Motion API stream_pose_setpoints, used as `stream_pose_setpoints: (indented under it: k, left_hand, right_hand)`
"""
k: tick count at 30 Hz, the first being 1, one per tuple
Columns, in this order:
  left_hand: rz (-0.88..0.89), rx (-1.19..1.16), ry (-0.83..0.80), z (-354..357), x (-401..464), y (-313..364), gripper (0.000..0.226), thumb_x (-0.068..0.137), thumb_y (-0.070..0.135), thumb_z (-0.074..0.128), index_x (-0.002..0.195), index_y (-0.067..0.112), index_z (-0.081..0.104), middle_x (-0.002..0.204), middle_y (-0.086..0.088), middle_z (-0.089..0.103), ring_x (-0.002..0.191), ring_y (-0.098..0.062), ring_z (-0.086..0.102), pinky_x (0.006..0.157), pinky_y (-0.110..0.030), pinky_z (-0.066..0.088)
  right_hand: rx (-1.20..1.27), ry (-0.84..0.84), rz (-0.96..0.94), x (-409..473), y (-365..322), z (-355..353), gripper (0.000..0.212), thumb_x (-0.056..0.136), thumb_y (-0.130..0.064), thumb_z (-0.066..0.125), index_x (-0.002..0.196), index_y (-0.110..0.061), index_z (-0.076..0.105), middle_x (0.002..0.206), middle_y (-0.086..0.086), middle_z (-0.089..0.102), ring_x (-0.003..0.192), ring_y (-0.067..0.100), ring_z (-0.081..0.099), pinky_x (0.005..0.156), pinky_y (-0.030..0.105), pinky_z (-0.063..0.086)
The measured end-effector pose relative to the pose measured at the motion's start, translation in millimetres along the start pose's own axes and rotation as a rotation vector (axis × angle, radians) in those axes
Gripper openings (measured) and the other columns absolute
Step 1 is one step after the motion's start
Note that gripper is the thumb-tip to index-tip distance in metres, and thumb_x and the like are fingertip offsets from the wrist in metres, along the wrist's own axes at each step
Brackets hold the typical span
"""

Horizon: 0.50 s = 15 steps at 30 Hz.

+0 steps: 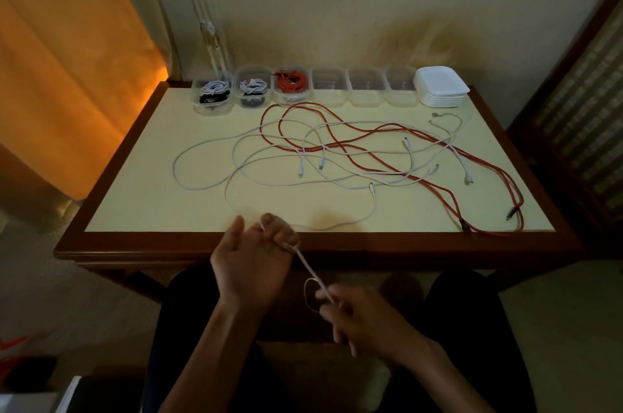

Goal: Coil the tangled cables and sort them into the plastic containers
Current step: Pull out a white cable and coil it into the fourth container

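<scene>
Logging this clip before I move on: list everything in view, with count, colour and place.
containers: six, clear plastic, in a row along the table's far edge; the three on the left hold coiled cables (white and black, white and black, red), the three on the right look empty.
lids: one stack, white, at the right end of the row; count unclear.
white cables: several, tangled across the table middle; exact count unclear.
red cables: tangled among the white ones, running to the near right corner; count unclear.
table: one, cream top with dark wood rim.
curtain: orange, at left.
left hand: grips one white cable at the table's near edge.
right hand: pinches the same cable's loop, below the edge.
</scene>
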<state>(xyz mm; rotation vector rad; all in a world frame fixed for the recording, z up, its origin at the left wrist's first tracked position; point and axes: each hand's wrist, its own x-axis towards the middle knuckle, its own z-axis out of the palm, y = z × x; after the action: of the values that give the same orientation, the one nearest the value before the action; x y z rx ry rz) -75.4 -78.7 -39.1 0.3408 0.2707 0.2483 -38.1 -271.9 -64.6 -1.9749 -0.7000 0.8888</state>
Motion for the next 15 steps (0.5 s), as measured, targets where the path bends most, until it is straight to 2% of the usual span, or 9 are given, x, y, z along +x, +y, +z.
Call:
stream_pose_setpoints:
  k: [2,5,7,9,11,13,14,15]
  left_hand:
    - [0.063,0.141,0.037,-4,5,8,0.036,0.096,0.043,0.03,0.084,0.012,0.046,0.073,-0.001,0.041,0.069,-0.017,0.044,0.075,-0.032,0.033]
    - [0.157,0.548,0.123,-16,9,1,0.033,0.101,0.031,0.028,0.083,0.01,0.045,0.07,-0.001,0.043,0.067,-0.016,0.043,0.071,-0.033,0.032]
    - [0.181,0.912,0.099,-27,7,-12,0.033,0.096,0.038,0.034,0.082,0.009,0.044,0.07,0.0,0.042,0.066,-0.017,0.038,0.068,-0.033,0.031]
    - [0.126,1.21,-0.055,-32,-1,-26,0.044,0.09,0.05,0.035,0.083,0.007,0.042,0.075,-0.001,0.039,0.069,-0.014,0.035,0.067,-0.03,0.034]
    - [0.063,1.343,-0.184,-31,-9,-41,0.034,0.096,0.039,0.035,0.085,0.007,0.039,0.079,0.001,0.035,0.068,-0.003,0.035,0.065,-0.018,0.036]
    - [-0.017,1.383,-0.231,-24,-16,-52,0.019,0.102,0.015,0.036,0.085,0.009,0.042,0.078,0.005,0.039,0.065,0.003,0.037,0.062,-0.012,0.034]
    - [-0.037,1.366,-0.228,-23,-16,-55,0.023,0.103,0.012,0.034,0.083,0.012,0.043,0.076,0.01,0.042,0.063,0.003,0.039,0.062,-0.013,0.034]
    - [-0.063,1.34,-0.219,-19,-18,-54,0.027,0.104,0.018,0.033,0.08,0.015,0.044,0.072,0.013,0.044,0.062,0.002,0.039,0.061,-0.016,0.035]
  right_hand:
    - [0.015,-0.087,0.04,-5,-1,-2,0.024,0.097,-0.025,0.06,0.12,-0.019,0.063,0.069,0.003,0.068,0.054,0.01,0.062,0.054,0.025,0.052]
    - [-0.005,-0.062,-0.104,-10,-13,-12,0.015,0.096,-0.019,0.061,0.108,-0.02,0.07,0.075,-0.012,0.068,0.069,0.004,0.066,0.063,0.021,0.051]
    - [-0.021,0.042,-0.245,-10,-24,-20,0.013,0.095,-0.017,0.061,0.099,-0.017,0.073,0.071,-0.02,0.066,0.066,0.001,0.064,0.058,0.013,0.043]
    - [-0.042,0.234,-0.368,-7,-33,-30,0.012,0.091,-0.018,0.063,0.088,-0.016,0.074,0.066,-0.025,0.063,0.062,-0.002,0.061,0.056,0.01,0.038]
    - [-0.038,0.364,-0.434,0,-39,-38,0.011,0.089,-0.018,0.066,0.081,-0.02,0.074,0.066,-0.024,0.063,0.062,-0.002,0.062,0.057,0.011,0.04]
    - [-0.048,0.42,-0.453,5,-40,-45,0.012,0.089,-0.015,0.067,0.081,-0.019,0.074,0.066,-0.024,0.064,0.063,-0.001,0.063,0.059,0.011,0.043]
    - [-0.058,0.435,-0.448,8,-40,-47,0.011,0.089,-0.014,0.067,0.082,-0.018,0.075,0.066,-0.025,0.064,0.064,-0.001,0.064,0.059,0.01,0.043]
    - [-0.066,0.451,-0.442,9,-39,-49,0.011,0.09,-0.013,0.067,0.084,-0.017,0.075,0.065,-0.026,0.063,0.062,0.0,0.063,0.057,0.009,0.043]
